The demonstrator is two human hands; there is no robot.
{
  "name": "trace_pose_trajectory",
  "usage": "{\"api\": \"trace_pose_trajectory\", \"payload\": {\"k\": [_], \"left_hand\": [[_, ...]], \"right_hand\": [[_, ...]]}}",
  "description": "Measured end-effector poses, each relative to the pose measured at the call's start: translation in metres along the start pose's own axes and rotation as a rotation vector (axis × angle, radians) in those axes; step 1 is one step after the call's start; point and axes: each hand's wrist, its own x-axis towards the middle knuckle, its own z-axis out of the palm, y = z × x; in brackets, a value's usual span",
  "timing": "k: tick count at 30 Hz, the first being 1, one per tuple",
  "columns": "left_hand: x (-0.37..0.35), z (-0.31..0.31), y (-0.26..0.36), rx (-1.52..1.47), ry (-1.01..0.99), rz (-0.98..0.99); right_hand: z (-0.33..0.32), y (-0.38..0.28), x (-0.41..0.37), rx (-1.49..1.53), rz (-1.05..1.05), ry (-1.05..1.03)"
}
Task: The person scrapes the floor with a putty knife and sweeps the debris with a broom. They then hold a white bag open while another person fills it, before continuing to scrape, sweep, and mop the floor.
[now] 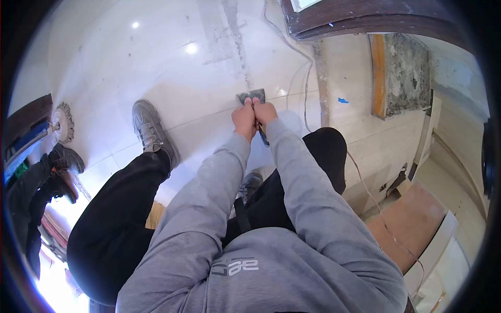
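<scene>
Both my hands are together on one scraper (251,95), a wide dark blade with a dark and yellow handle that sticks out below them. My left hand (243,119) wraps the handle from the left. From the right, my right hand (265,112) closes round it, with the thumbs side by side near the blade. The blade's edge is at the pale tiled floor (209,88), close to a tile joint. Ahead of it a dark, rough strip of residue (240,49) runs away along the floor.
A thin cable (309,62) runs down the right side. Further right lies a stained board (402,75) with an orange edge, near a blue scrap (343,100). A brown panel (412,219) is at lower right. Another person's shoes (67,158) and a mop head (63,122) are at left.
</scene>
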Motion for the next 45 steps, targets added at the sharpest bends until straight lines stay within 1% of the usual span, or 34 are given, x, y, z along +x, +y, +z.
{"api": "trace_pose_trajectory", "payload": {"k": [2, 3, 4, 5, 6, 7, 8, 9, 10, 11, 12, 14, 16, 18, 19, 20, 22, 23, 24, 26, 27, 28, 30, 31, 32, 34, 36, 38, 39, 40, 42, 43, 44, 45], "left_hand": [[0.011, 0.006, 0.013, 0.008, -0.007, 0.017], [0.008, 0.002, 0.006, 0.023, -0.018, 0.021], [0.015, -0.01, -0.021, 0.032, -0.015, 0.01], [0.046, -0.019, -0.055, 0.397, 0.099, 0.204], [0.071, -0.017, -0.065, 0.752, 0.224, 0.406], [0.032, -0.01, -0.042, 0.157, 0.184, 0.077], [0.015, -0.007, -0.013, 0.159, 0.182, 0.076], [0.005, -0.002, 0.012, 0.152, 0.103, 0.007], [0.005, 0.002, 0.023, 0.147, 0.026, -0.062], [0.009, 0.004, 0.017, 0.149, 0.053, -0.026], [0.01, -0.005, -0.009, 0.168, 0.057, -0.054], [0.03, -0.008, -0.02, 0.463, 0.183, 0.112], [0.056, 0.0, -0.006, 0.456, 0.176, 0.156], [0.051, -0.002, -0.004, 0.391, 0.121, 0.114], [0.038, -0.001, 0.006, 0.306, 0.083, 0.064], [0.029, -0.01, -0.011, 0.317, 0.085, 0.034], [0.031, -0.015, -0.008, 0.743, 0.096, 0.267], [0.023, -0.016, -0.009, 0.803, 0.231, 0.282], [0.025, -0.015, -0.006, 0.798, 0.235, 0.283], [0.031, -0.011, -0.002, 0.588, 0.144, 0.195], [0.04, -0.008, -0.004, 0.439, 0.117, 0.12], [0.049, -0.006, -0.007, 0.291, 0.101, 0.044], [0.029, -0.012, 0.006, 0.511, 0.104, 0.135], [0.059, -0.015, -0.025, 0.539, 0.177, 0.263], [0.058, -0.009, -0.017, 0.523, 0.176, 0.28], [0.043, -0.016, -0.026, 0.588, 0.22, 0.312], [0.047, -0.002, 0.005, 0.381, 0.154, 0.069], [0.01, -0.002, 0.033, 0.164, 0.042, -0.064], [0.016, -0.009, 0.023, 0.472, 0.093, 0.08], [0.024, -0.01, 0.015, 0.468, 0.093, 0.104], [0.03, -0.016, -0.019, 0.574, 0.244, 0.195], [0.053, -0.013, -0.025, 0.454, 0.169, 0.143], [0.049, -0.007, -0.005, 0.452, 0.167, 0.135], [0.028, -0.002, 0.025, 0.299, 0.103, 0.077]], "right_hand": [[-0.006, -0.038, -0.021, 0.053, 0.164, -0.101], [-0.002, -0.012, -0.014, 0.055, 0.19, -0.104], [0.003, 0.011, -0.006, -0.011, 0.113, -0.061], [0.005, 0.009, 0.008, -0.079, 0.001, -0.015], [0.002, 0.002, -0.014, -0.221, -0.031, 0.042], [0.004, 0.004, -0.005, -0.166, -0.012, 0.034], [0.007, 0.014, 0.0, -0.113, 0.022, 0.023], [0.0, -0.004, -0.006, -0.119, 0.019, 0.023], [-0.009, -0.04, -0.019, -0.004, 0.143, -0.076], [-0.013, -0.053, -0.029, 0.119, 0.285, -0.174], [-0.007, -0.02, -0.025, 0.126, 0.318, -0.175], [0.01, 0.02, 0.015, -0.014, 0.023, 0.012], [0.014, 0.014, 0.011, -0.12, -0.094, 0.098], [0.001, -0.033, -0.011, 0.12, 0.057, -0.087], [-0.002, -0.041, -0.01, 0.166, 0.114, -0.141], [-0.001, -0.021, -0.018, 0.164, 0.145, -0.141], [0.006, -0.017, -0.015, 0.172, -0.003, -0.067], [0.008, -0.013, -0.025, 0.053, 0.001, 0.021], [0.008, -0.017, -0.023, 0.049, -0.003, 0.019], [0.003, -0.028, -0.018, 0.113, 0.039, -0.071], [0.004, -0.044, -0.009, 0.237, 0.16, -0.119], [0.001, -0.039, -0.007, 0.237, 0.18, -0.116], [-0.001, -0.033, -0.009, 0.054, 0.036, -0.162], [0.005, -0.029, -0.022, 0.136, 0.054, -0.071], [0.012, 0.009, 0.005, -0.063, -0.049, 0.01], [-0.001, -0.041, -0.043, 0.107, 0.141, -0.094], [0.001, -0.057, -0.018, 0.202, 0.15, -0.113], [0.004, -0.039, -0.026, 0.307, 0.188, -0.133], [0.002, -0.035, -0.032, 0.229, 0.136, -0.118], [0.002, -0.036, -0.034, 0.151, 0.074, -0.099], [0.003, -0.028, -0.031, 0.085, 0.143, -0.072], [0.003, -0.033, -0.016, 0.1, 0.074, -0.109], [0.003, -0.032, -0.006, 0.113, 0.007, -0.145], [0.002, -0.023, -0.012, 0.112, 0.03, -0.142]]}}
